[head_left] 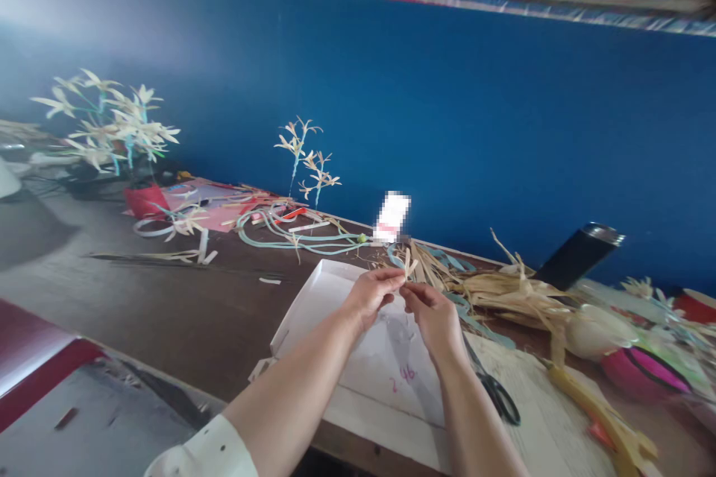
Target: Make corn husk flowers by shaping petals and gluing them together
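I have the box nearest. Above it, my left hand and right hand pinch the flower low between fingertips, its petals jutting just above them. Beyond, sprigs stand before the wall.

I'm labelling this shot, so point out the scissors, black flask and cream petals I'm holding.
Scissors (489,384): head view, on the black handle.
Black flask (578,258): head view, mid-body.
Cream petals (408,265): head view, upright petal.
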The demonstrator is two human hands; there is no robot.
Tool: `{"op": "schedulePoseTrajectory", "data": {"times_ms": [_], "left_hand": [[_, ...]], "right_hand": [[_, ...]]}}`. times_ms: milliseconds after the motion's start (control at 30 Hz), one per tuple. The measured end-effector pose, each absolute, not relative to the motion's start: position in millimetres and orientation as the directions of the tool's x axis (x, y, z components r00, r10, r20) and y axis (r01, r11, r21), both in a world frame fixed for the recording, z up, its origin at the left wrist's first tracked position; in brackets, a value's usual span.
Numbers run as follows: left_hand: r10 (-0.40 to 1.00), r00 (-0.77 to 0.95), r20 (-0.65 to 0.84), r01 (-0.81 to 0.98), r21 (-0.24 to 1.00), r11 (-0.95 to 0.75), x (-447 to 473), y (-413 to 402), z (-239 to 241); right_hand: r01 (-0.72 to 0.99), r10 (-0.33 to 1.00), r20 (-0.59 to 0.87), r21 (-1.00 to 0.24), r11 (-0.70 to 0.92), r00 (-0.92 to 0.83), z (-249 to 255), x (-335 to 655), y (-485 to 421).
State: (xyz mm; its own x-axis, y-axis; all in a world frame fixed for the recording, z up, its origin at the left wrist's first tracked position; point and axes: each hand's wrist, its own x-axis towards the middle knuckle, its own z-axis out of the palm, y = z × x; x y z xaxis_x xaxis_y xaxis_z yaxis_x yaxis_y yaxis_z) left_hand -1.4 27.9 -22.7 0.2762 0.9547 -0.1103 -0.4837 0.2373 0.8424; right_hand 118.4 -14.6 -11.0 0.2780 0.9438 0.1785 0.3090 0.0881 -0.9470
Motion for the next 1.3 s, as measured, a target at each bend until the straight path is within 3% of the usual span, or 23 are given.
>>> {"op": "schedulePoseTrajectory", "data": {"times_ms": [433, 1300], "left_hand": [[0.940, 0.319, -0.119, -0.514, 0.811, 0.278, -1.4, 24.3, -20.6], [0.978, 0.141, -0.156, -0.503, 0.839, 0.206, -2.8, 30.6, -20.0]], "right_hand": [[0.365, 0.931, 0.219, -0.925, 0.103, 0.292, -11.3, 119.6, -14.0], [0.326, 0.929, 0.243, -0.934, 0.147, 0.280, -16.2, 121.5, -11.9]]}}
